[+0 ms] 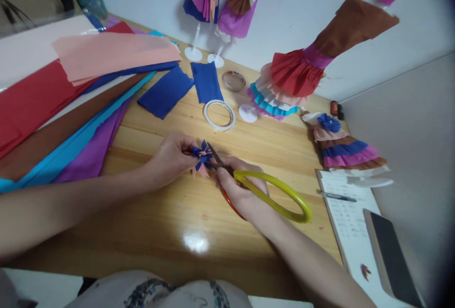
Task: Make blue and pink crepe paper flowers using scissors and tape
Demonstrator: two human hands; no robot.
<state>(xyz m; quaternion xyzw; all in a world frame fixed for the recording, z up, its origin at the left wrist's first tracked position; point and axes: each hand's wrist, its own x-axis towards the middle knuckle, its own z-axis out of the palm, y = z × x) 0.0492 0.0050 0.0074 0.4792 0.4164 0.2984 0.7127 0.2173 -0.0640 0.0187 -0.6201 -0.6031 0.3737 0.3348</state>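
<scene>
Near the middle of the wooden table, my left hand (174, 158) pinches a small paper flower (203, 155) with dark blue petals and pink pieces hanging below. My right hand (241, 182) is closed around scissors (273, 194) with one yellow and one red handle loop. The dark blades point up and left, right beside the blue petals, and look slightly apart. Beyond the hands lie a white tape roll (219, 115) and two blue paper pieces (165, 91).
Coloured paper sheets (117, 54) are stacked at the left. Small paper dresses on stands (302, 73) are at the back. A clear tape roll (233, 80) sits behind the white one. At the right are a notebook (341, 203), a pen (337, 196) and a phone (393, 256).
</scene>
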